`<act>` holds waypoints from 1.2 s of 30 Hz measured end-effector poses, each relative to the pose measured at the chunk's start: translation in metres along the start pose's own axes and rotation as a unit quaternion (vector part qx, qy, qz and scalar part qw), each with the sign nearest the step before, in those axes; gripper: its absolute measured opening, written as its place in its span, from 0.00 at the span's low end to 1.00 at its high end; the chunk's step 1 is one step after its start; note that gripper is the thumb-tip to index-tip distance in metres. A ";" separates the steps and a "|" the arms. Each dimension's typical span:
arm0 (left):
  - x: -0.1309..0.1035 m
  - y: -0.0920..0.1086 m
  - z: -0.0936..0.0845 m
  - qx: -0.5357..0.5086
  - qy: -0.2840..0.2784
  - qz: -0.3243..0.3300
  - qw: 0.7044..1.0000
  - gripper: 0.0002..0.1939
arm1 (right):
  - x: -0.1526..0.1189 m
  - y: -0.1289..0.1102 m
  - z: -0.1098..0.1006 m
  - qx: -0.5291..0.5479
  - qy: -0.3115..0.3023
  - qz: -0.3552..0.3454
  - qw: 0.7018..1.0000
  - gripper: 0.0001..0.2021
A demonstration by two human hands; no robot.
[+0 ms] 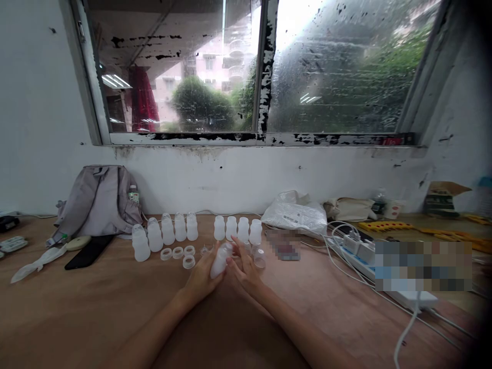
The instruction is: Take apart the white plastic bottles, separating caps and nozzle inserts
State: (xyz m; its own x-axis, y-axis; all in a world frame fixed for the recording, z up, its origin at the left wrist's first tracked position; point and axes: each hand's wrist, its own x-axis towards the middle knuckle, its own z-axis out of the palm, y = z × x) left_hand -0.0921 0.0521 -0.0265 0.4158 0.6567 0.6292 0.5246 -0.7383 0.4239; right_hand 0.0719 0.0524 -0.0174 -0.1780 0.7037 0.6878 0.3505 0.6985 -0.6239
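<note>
A frosted white baby bottle [220, 260] is held tilted between my hands over the table. My left hand [202, 275] is closed around its body. The fingers and thumb of my right hand [246, 270] are at its clear upper end, partly hiding it. To the left stand several bottles with clear domed tops [168, 230]. Behind my hands is a row of several bottles without domes [231, 228]. White collar rings [188, 262] lie left of my left hand, with a small clear teat-like piece [204, 250] close by. Clear caps [260, 259] sit beyond my right hand.
A grey backpack [98, 202] leans on the wall at left, with a black phone [87, 252] before it. At right are a plastic-wrapped bag [295, 215], a white power strip [409, 297] with trailing cables, and yellow strips [386, 226]. A window rises behind the table.
</note>
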 end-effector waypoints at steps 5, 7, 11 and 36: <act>-0.001 0.009 0.001 -0.007 -0.045 -0.003 0.999 0.31 | 0.003 0.000 -0.002 0.014 0.011 0.029 0.999 0.10; -0.002 0.012 -0.001 -0.035 -0.054 -0.027 0.998 0.30 | 0.004 0.002 0.000 0.003 0.026 0.046 0.999 0.09; -0.003 0.024 -0.001 -0.133 -0.076 -0.110 0.982 0.24 | 0.003 0.007 -0.001 -0.074 0.059 0.043 0.995 0.11; -0.004 0.045 0.012 -0.655 -0.200 -0.351 0.639 0.20 | 0.013 0.010 -0.020 -0.010 0.042 0.060 0.997 0.17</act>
State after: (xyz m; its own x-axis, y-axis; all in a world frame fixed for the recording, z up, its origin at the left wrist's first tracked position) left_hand -0.0615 0.0179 -0.0177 0.7141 0.6894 -0.1216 -0.2755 0.4365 0.8565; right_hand 0.0911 0.0663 -0.0072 -0.0565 0.7683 0.6376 0.3828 0.6065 -0.6969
